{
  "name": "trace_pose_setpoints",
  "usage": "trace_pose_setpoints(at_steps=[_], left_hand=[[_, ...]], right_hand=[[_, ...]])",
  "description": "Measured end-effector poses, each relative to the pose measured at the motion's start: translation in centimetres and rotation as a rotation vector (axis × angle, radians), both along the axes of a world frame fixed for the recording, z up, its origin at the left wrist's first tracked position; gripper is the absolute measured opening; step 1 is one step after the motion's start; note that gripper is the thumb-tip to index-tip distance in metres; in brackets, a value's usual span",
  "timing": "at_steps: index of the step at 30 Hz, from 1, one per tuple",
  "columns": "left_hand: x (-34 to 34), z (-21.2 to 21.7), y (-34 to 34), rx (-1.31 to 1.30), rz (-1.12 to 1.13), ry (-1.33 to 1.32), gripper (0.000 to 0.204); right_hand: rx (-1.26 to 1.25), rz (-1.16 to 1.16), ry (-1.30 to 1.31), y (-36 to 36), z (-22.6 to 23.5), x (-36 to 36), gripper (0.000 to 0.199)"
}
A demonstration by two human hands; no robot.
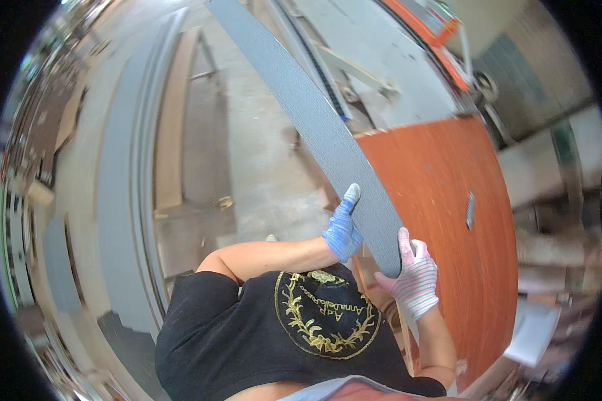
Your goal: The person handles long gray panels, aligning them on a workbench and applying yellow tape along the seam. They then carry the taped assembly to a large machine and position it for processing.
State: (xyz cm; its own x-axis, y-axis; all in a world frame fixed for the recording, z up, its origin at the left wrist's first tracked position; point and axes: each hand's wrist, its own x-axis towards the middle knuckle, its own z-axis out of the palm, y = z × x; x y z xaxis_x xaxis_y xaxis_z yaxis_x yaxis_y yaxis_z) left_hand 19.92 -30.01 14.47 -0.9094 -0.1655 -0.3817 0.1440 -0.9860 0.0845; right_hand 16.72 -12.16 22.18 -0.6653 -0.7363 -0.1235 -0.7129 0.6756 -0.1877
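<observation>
Gripping the near end of a long, narrow grey panel with a speckled laminate face (314, 120), this person has both gloved hands wrapped round it, one on each edge. The left hand (343, 227), in a blue knit glove, is clamped on the edge at about 9 o'clock from the strip, fingers pointing up along it. The right hand (415, 277), in a white striped glove, is closed on the opposite edge a bit lower, thumb lying on the face. Looks to me like that two-edge hold is what keeps such a long piece from twisting or dipping, since the far end runs way off toward 11 o'clock with nothing under it.

The strip's near end hangs just over the left edge of a big reddish-brown wood-grain board (448, 220) lying flat at 3 o'clock. Over at 9 o'clock, more long grey panels (117, 200) and a pale wooden plank (170, 134) lie on the concrete floor (261, 160).
</observation>
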Motion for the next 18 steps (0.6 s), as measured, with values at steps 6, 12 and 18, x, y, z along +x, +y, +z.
trace_pose_setpoints(at_steps=[6, 12, 18], left_hand=[[9.0, 0.0, -10.1, -0.032, 0.344, -0.012, 0.059], [18.0, 0.8, -17.3, -0.053, 0.722, -0.203, 0.055], [32.4, -1.6, -25.6, -0.562, 0.813, -0.598, 0.041]], right_hand=[[0.002, 0.381, 0.0, -12.6, -0.1, 3.4, 0.103], [0.025, 0.404, -0.455, -15.6, -2.4, 1.9, 0.087], [0.012, 0.288, -0.407, -13.5, -3.1, -5.8, 0.043]])
